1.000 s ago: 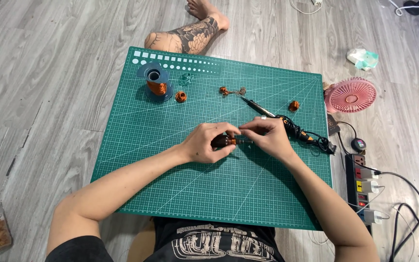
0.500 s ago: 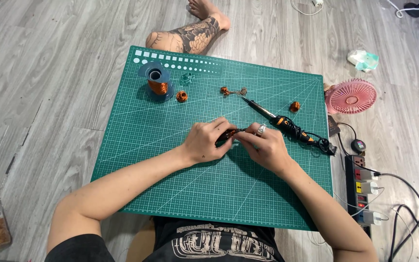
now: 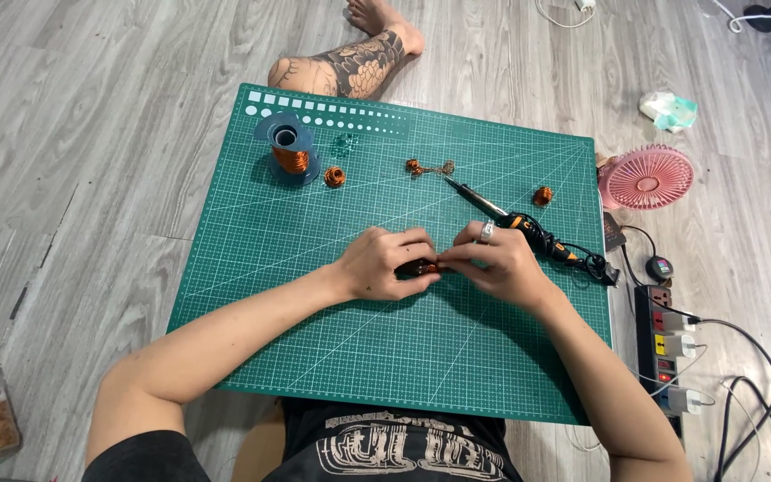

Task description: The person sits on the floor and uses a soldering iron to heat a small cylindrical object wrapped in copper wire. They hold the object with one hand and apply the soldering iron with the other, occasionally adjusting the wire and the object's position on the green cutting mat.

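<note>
Small copper coil (image 3: 423, 267) now pinched between left hand (image 3: 377, 264) and right hand (image 3: 497, 263) | hands drawn closer since before | soldering iron (image 3: 528, 228) left lying at 2 o'clock | fine work judged underway

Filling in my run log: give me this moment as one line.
left hand: holds small dark tool | right hand: pinches copper coil at tool tip | soldering iron: lying on cutting mat

Both forearms reach up from the lower edge of the frame and converge at its centre. The left hand (image 3: 384, 264) curls inward, fingers bent and pinched closed. The right hand (image 3: 495, 266) meets it fingertip to fingertip, also pinched, a ring on one finger.
</note>
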